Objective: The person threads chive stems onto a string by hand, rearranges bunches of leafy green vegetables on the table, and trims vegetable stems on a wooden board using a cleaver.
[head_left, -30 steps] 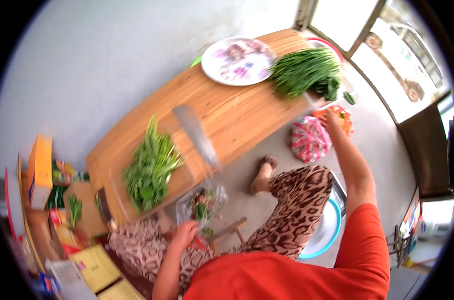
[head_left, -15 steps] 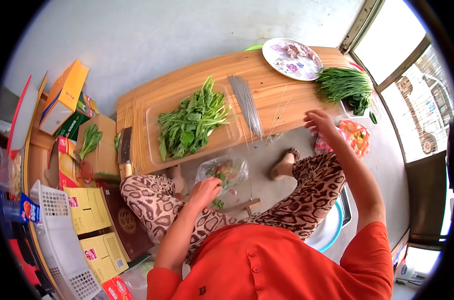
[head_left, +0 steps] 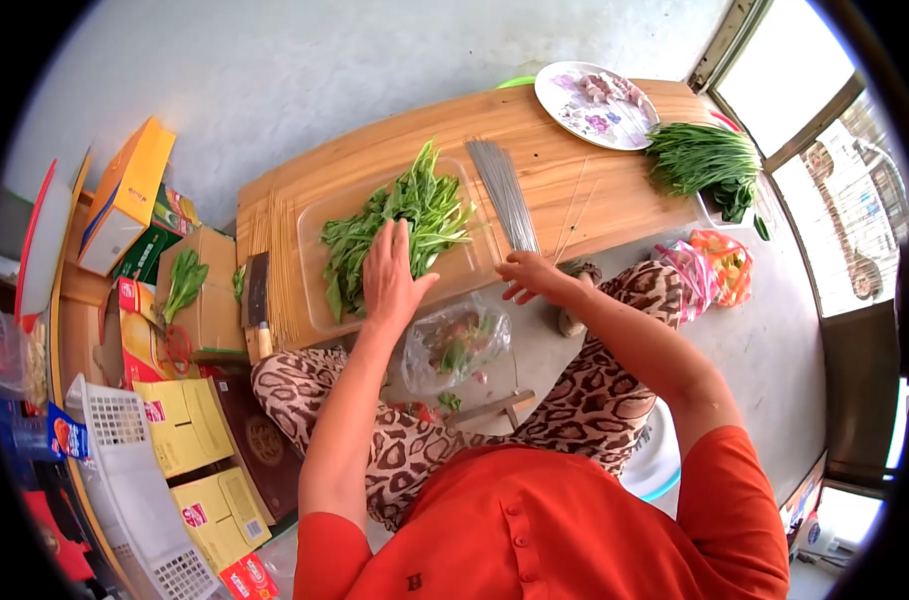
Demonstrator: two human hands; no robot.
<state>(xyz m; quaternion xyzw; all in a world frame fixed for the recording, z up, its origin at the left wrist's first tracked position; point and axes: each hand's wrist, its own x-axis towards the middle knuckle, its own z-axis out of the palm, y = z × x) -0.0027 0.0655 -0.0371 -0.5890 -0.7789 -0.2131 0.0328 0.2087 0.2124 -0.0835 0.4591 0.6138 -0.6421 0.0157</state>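
Note:
My left hand point(head_left: 389, 278) is over the near part of a heap of leafy greens point(head_left: 429, 205), its fingers stretched out and thumb apart. Whether it touches the leaves I cannot tell. The greens lie in a shallow clear plastic tray point(head_left: 314, 300) on the wooden table point(head_left: 374, 155). My right hand point(head_left: 539, 278) hangs just off the table's near edge, fingers loosely bent and apart, with nothing seen in it. Close above it lie a fan of metal skewers point(head_left: 504, 195) and a few thin wooden sticks point(head_left: 575, 205).
A cleaver point(head_left: 258, 290) and many bamboo skewers point(head_left: 279, 270) lie at the table's left end. Toward the right are a plate point(head_left: 574, 110) with meat pieces and a bunch of chives point(head_left: 699, 155). A plastic bag of scraps point(head_left: 457, 345) sits on the floor; cartons point(head_left: 179, 425) stand left.
My left hand has gone from above the scrap bag up to the greens, its fingers now spread. My right hand has swung left from the table's right side toward the metal skewers.

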